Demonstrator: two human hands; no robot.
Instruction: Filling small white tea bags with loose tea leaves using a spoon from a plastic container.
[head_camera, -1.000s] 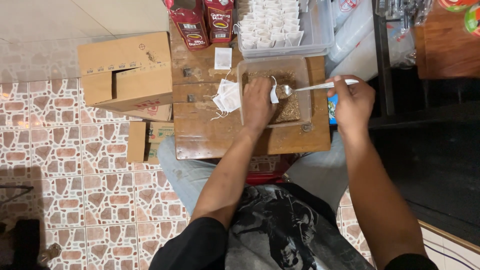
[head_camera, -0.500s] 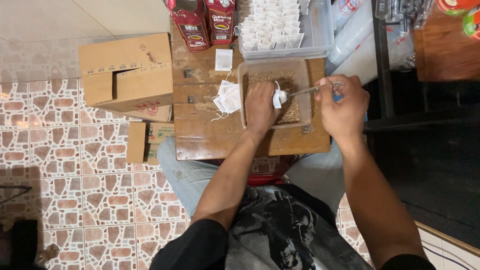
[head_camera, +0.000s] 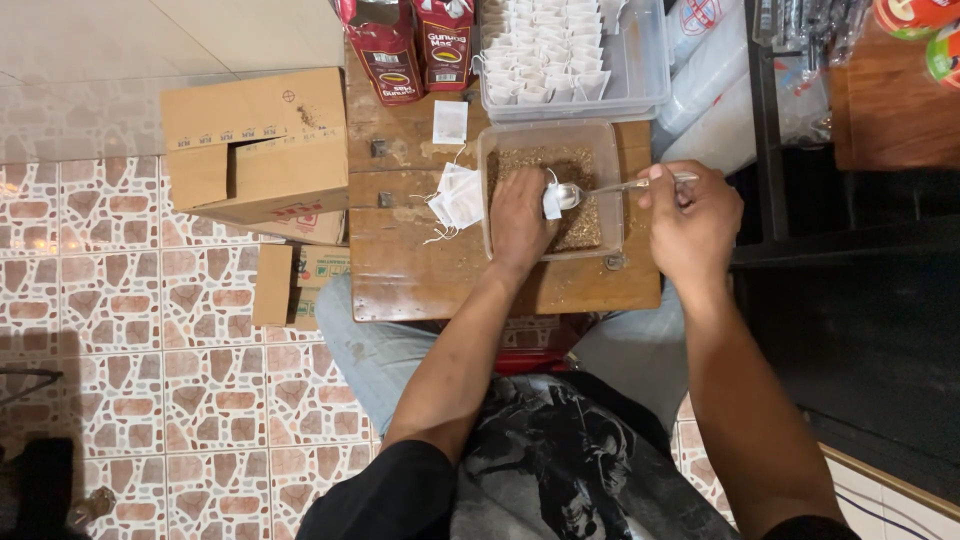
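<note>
Overhead view of a seated person filling small paper bags at a low wooden bench (head_camera: 420, 270). The landmark here is a clear plastic tub (head_camera: 612, 190) of brown loose-leaf material, sitting at the middle of the bench.

To the left of the tub, off the bench, an open cardboard box (head_camera: 255, 145) is sitting on the patterned tile floor (head_camera: 120, 330). Just left of the tub, a small pile of empty white bags (head_camera: 458, 195) with strings is lying on the bench.

Over the tub's left half, the left hand (head_camera: 520, 215) is holding one small white bag (head_camera: 551, 198) upright, fingers pinched on it, its mouth facing right. Touching that mouth, the bowl of a metal spoon (head_camera: 610, 187) is pointing into the bag. At the tub's right edge, the right hand (head_camera: 692, 218) is gripping the spoon's handle, fingers clenched round it.

To do this step well, it seems best to be keeping the bag's mouth pinched open directly above the tub, so spills are falling back in, and tipping the spoon slowly.

The bag looks small, flat, white and thin, mostly hidden by the fingers.

Behind the tub, a clear tray (head_camera: 645, 70) of filled white bags is standing in rows, with two red packets (head_camera: 415, 40) left of that.
</note>
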